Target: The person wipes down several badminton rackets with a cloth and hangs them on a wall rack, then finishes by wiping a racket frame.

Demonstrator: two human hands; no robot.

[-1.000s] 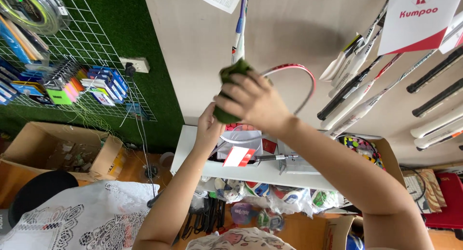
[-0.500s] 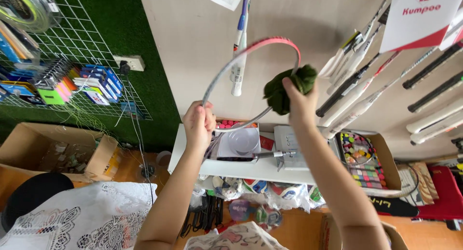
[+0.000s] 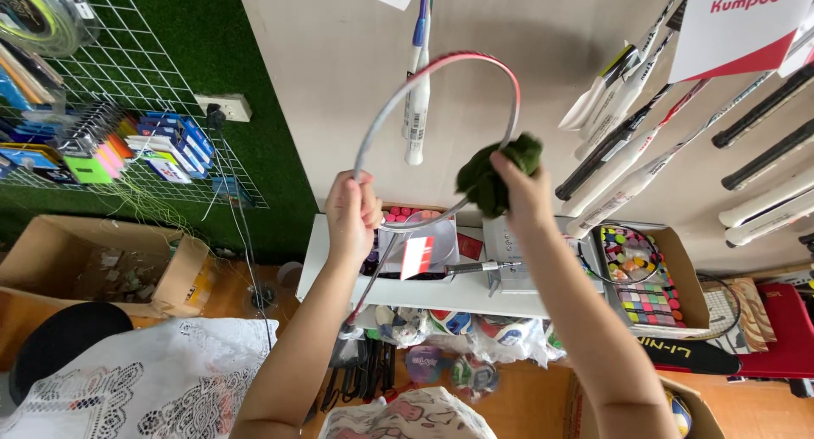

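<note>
Left hand point(image 3: 352, 214) fist closed around unstrung badminton racket frame point(image 3: 441, 91); right hand point(image 3: 521, 193) pinches dark green cloth point(image 3: 496, 175) against frame's right side.

Bright, even indoor light; sharp, with wide-angle edge distortion.

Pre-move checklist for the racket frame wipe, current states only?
1. Left hand gripping the unstrung red-and-grey racket frame at its lower left: ok.
2. Right hand holding the dark green cloth: ok.
3. Cloth touching the frame's right side: ok.
4. Frame apart from the white-handled racket hanging on the wall: cannot tell, they overlap in view.
5. Frame clear of the white shelf below: ok.
6. Frame surface clean: cannot tell.
</note>
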